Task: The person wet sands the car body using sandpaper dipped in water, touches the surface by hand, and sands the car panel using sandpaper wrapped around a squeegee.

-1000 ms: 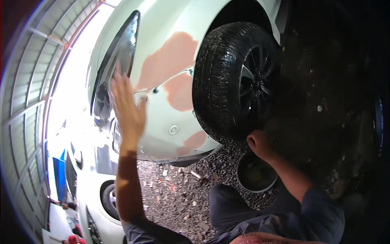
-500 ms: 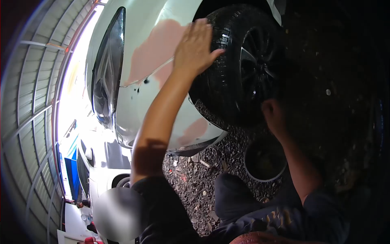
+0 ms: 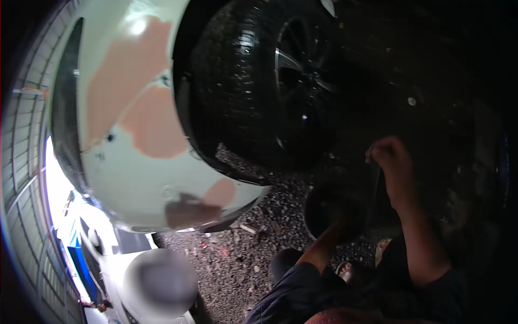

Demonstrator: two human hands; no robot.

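My left hand (image 3: 335, 222) reaches down into a dark round bucket (image 3: 309, 229) standing on the gravel; its fingers are lost in the shadow inside. To the right of the bucket, my right hand (image 3: 389, 153) is raised with the fingers curled closed. Whatever it may hold is too dark to make out. In front of me is a white car's bumper and fender (image 3: 127, 181), with pink filler patches (image 3: 156, 127) and small dark spots on it. Neither hand touches the car.
A black tyre (image 3: 232, 81) with a dark spoked wheel (image 3: 310, 75) stands beside the fender. Gravel (image 3: 232, 270) with bits of debris covers the ground. At left are the headlight (image 3: 67, 108) and a ribbed metal wall (image 3: 24, 146). My sandalled foot (image 3: 344, 270) is below the bucket.
My left hand has left the fender edge by the tyre and come down into the bucket. My right hand has shifted slightly right. The view has swung, moving the car leftward.
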